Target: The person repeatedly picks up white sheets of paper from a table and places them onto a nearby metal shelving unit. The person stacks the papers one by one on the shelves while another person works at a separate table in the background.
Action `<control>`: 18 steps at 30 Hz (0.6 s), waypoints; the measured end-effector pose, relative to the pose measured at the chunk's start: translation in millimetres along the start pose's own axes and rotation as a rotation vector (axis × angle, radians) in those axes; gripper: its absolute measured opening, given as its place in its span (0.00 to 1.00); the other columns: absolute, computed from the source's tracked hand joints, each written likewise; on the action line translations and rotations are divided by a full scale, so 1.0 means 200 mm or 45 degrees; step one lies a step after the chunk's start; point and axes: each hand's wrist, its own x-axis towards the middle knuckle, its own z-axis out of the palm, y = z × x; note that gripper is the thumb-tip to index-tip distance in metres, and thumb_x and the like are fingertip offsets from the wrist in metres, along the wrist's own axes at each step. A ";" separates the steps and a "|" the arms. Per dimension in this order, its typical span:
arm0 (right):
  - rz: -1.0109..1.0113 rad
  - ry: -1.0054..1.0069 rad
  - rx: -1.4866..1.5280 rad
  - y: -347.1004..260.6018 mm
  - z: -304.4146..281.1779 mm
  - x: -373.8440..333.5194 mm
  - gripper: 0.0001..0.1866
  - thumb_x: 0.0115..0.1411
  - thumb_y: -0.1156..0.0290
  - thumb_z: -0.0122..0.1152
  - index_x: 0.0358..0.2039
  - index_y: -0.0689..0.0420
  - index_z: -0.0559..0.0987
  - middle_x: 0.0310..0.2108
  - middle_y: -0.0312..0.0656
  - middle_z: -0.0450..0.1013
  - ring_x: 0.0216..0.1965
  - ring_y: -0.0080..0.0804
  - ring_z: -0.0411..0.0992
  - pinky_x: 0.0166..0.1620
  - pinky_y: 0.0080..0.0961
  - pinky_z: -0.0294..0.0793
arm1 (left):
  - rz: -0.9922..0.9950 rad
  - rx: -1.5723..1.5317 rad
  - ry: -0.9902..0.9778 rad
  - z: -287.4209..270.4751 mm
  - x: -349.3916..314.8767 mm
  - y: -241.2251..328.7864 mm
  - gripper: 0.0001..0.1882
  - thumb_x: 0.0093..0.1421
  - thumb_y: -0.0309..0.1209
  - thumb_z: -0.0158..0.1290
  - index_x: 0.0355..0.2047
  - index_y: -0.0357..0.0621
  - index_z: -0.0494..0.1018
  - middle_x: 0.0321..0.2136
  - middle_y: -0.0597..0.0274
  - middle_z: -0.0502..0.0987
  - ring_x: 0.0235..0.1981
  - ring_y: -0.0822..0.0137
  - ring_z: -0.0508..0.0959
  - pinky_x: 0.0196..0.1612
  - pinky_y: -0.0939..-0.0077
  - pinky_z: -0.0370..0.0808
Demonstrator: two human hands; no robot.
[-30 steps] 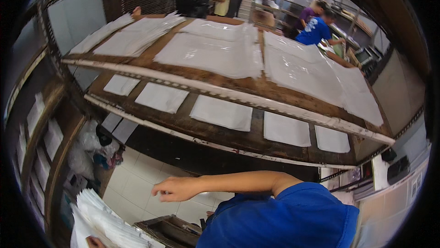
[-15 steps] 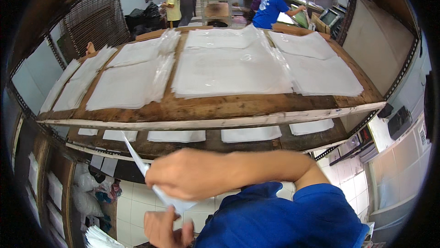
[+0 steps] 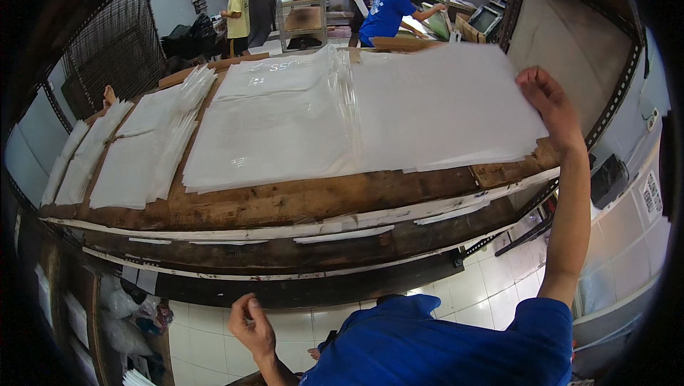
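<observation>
Right hand (image 3: 547,101) touches white sheet (image 3: 442,111); neighbouring stack (image 3: 274,140) bears lettering (image 3: 285,68) (pale).

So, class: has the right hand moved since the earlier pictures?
Yes, the right hand moved rightward and forward, to the right end of the upper shelf.

Faint lettering on white sheets (image 3: 278,126); co-worker's blue shirt (image 3: 386,17): perhaps letters.
</observation>
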 end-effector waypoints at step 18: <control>-0.196 -0.032 -0.663 0.34 -0.11 0.09 0.12 0.62 0.69 0.53 0.42 0.63 0.77 0.38 0.49 0.75 0.39 0.36 0.73 0.46 0.29 0.69 | -0.246 0.198 -0.083 0.05 -0.27 0.02 0.07 0.59 0.26 0.51 0.29 0.33 0.75 0.20 0.52 0.75 0.21 0.62 0.75 0.26 0.71 0.70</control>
